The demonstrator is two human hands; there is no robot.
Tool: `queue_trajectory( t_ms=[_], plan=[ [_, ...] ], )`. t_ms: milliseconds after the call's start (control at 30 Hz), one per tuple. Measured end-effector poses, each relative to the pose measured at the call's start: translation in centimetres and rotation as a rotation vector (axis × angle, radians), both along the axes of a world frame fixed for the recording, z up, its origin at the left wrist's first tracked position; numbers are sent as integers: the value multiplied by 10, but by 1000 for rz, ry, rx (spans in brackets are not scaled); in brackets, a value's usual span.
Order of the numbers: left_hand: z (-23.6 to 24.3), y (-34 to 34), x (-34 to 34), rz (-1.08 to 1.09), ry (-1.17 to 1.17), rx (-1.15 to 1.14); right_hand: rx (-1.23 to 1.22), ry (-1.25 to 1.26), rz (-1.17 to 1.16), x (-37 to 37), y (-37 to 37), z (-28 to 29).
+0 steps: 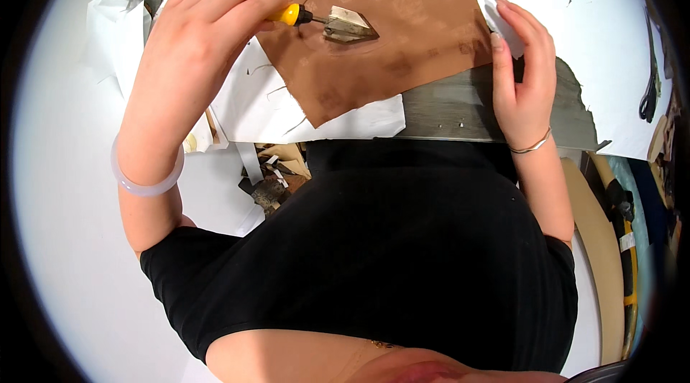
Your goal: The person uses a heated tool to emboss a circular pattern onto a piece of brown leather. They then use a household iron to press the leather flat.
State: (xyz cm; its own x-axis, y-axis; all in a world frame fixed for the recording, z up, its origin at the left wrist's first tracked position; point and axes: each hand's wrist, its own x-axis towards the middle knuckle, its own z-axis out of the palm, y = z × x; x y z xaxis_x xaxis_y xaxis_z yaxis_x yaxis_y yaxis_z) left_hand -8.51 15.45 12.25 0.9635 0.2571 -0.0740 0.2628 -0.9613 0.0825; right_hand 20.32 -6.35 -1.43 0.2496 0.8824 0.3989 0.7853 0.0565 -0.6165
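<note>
My left hand [208,30] is closed round the yellow and black handle [291,15] of a small trowel-like tool. Its thin shank leads to a pointed, wedge-shaped metal head [348,26], which rests on or just over a brown sheet [402,45]. The sheet looks like leather or fabric, with faint square patterns and a curved line near the head. At the sheet's right edge is my right hand [528,70], thumb and fingers apart and curved. Whether its fingertips press on the edge I cannot tell.
Under the brown sheet lie white paper [352,120] and a dark grey board [453,106] at the table's front edge. White crumpled sheets [115,23] are at the left. Scraps [269,185] fill a spot below the table edge. Black scissors-like handles [649,99] lie far right.
</note>
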Motion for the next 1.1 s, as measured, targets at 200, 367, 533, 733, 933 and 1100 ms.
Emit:
queue_trajectory(
  t_ms=[200, 367, 533, 733, 933, 1100],
  plan=[
    [-6, -4, -1, 1, 31, -8, -18, 33, -22, -1, 0, -4],
    [-13, -7, -11, 92, -2, 7, -34, 11, -33, 0, 0, -4],
    [-25, -7, -15, 95, -128, 45, -53, 9, -29, -1, 0, -2],
    [-30, -7, -9, 96, -153, 63, -55, 39, -37, -2, 0, -2],
    [-31, -13, 1, 159, -117, 93, -44, 48, -31, 0, 1, -2],
    [-29, -23, 4, 215, -75, 129, -54, 62, -25, 1, 0, -2]
  ],
)
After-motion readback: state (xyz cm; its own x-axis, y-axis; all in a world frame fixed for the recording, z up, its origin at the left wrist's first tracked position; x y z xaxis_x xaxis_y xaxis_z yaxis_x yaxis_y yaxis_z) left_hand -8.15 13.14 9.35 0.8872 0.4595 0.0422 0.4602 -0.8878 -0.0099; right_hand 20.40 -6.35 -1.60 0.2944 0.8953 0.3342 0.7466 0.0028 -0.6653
